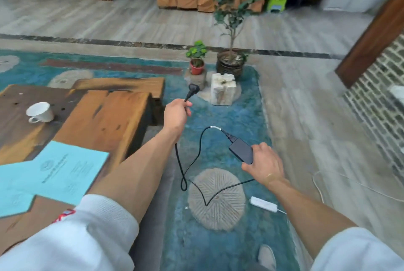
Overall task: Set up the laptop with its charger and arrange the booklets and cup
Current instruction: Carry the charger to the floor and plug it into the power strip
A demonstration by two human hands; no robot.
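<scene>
My left hand [176,115] grips the black cable just below the charger's wall plug [192,89], which points up and away. My right hand [263,164] holds the black charger brick [240,150] in the air over the blue rug. The charger cable [191,163] loops down between both hands. On the wooden table [105,117] at left lie two light blue booklets [59,170], overlapping, and a white cup [40,112] tipped on its side. No laptop is in view.
A white power strip [263,204] lies on the blue rug [218,249] near my right forearm, its white cord running right. Two potted plants [229,61] and a pale stone block [223,91] stand ahead. My shoe [266,256] shows at the bottom.
</scene>
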